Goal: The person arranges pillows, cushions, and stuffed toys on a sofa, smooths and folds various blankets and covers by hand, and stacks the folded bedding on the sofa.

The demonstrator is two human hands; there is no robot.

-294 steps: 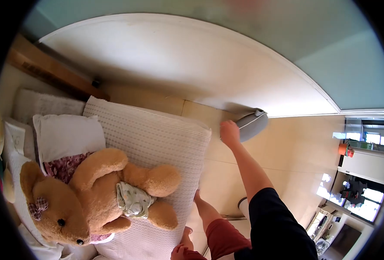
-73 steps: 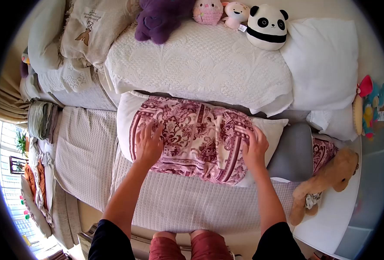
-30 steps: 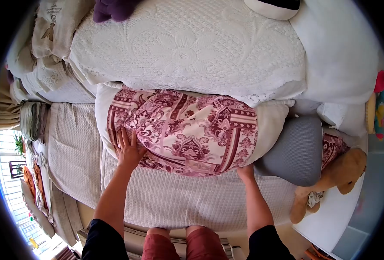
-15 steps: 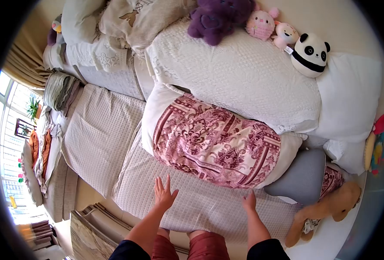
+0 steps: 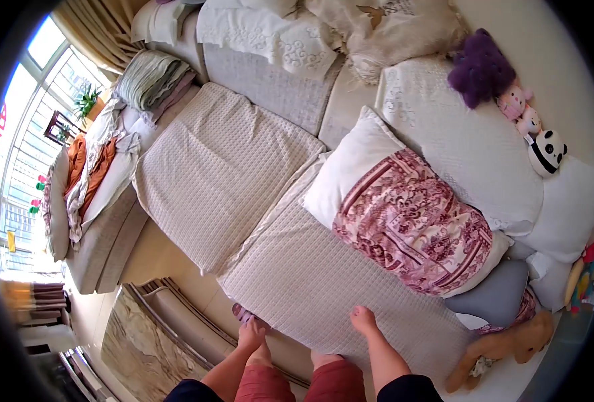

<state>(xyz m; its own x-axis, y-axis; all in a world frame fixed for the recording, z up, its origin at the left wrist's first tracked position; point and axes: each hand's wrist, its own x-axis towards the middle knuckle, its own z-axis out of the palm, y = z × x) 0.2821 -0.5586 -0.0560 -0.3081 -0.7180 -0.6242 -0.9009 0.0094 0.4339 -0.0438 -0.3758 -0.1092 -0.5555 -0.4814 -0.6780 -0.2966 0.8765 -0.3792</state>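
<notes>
Low over the front edge of the sofa, near a slippered foot (image 5: 242, 312), is my left hand (image 5: 250, 333); its fingers look loosely apart and nothing shows in them. My right hand (image 5: 363, 319) is curled above the light quilted sofa cover (image 5: 310, 281), with no object visible in it. Beyond my hands lies a white pillow (image 5: 340, 164) with a red-and-cream patterned cloth (image 5: 414, 224) around its middle. A grey cushion (image 5: 494, 295) adjoins its right end.
A marble-topped table (image 5: 139, 342) stands left of my legs. Plush toys, including a panda (image 5: 547, 153) and a purple one (image 5: 481, 67), line the sofa back. A brown plush animal (image 5: 511, 342) lies at right. Folded bedding (image 5: 151, 80) is piled near the window.
My view has turned left, so the pillow and toys appear further right. My left hand has dropped from spread over the cover to the sofa's edge; my right hand now looks curled.
</notes>
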